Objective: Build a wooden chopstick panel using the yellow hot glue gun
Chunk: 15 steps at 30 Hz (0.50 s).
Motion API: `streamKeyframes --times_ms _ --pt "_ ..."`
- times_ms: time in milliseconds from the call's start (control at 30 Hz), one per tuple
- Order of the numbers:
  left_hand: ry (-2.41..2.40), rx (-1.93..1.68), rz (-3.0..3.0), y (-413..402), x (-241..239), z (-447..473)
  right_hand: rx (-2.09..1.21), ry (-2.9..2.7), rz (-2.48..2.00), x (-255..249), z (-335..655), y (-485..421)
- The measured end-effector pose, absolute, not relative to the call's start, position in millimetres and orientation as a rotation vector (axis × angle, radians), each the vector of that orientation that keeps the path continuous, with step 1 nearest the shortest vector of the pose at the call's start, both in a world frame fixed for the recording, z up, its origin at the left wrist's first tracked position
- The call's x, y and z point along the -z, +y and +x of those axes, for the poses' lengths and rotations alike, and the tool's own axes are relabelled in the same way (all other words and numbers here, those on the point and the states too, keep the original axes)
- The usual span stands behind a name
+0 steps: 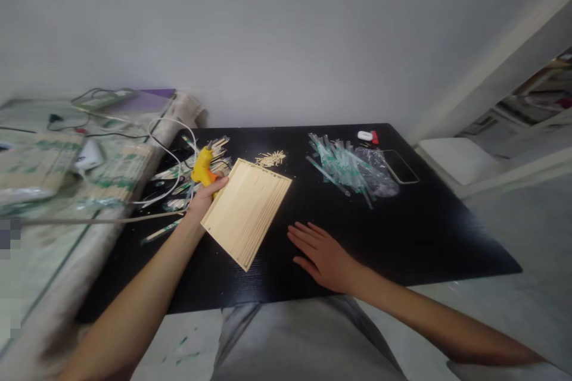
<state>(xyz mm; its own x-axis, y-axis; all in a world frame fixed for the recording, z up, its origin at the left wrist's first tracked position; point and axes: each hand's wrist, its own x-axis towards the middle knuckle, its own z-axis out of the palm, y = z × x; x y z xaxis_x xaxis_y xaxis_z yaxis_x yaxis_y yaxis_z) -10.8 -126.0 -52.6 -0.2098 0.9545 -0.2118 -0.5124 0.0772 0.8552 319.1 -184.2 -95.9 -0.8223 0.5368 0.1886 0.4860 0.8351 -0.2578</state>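
My left hand point(206, 195) is closed around a yellow and orange glue gun point(203, 168), whose nozzle points up. The same hand is at the left edge of a pale wooden stick panel point(245, 211), which is held tilted above the black table. Thin strips border the panel, and the sticks on its right side show as separate lines. Some of my left fingers are hidden behind the glue gun and panel. To the right of the panel, my right hand point(324, 253) is open, palm down with fingers stretched out, low over the table or on it.
Behind the panel lies a pile of short stick pieces point(271, 158). Torn clear and green wrappers point(342, 166), a phone point(401, 166) and a white case point(365, 136) lie at the right on the black table point(393, 238). Wrapped chopsticks point(118, 172) and white cables point(179, 161) are at the left.
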Motion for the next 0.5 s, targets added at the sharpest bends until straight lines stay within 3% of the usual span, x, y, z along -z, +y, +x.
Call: streamKeyframes --times_ms 500 --pt "1.054 -1.456 0.56 -126 52 -10 -0.202 -2.665 -0.887 98 322 -174"
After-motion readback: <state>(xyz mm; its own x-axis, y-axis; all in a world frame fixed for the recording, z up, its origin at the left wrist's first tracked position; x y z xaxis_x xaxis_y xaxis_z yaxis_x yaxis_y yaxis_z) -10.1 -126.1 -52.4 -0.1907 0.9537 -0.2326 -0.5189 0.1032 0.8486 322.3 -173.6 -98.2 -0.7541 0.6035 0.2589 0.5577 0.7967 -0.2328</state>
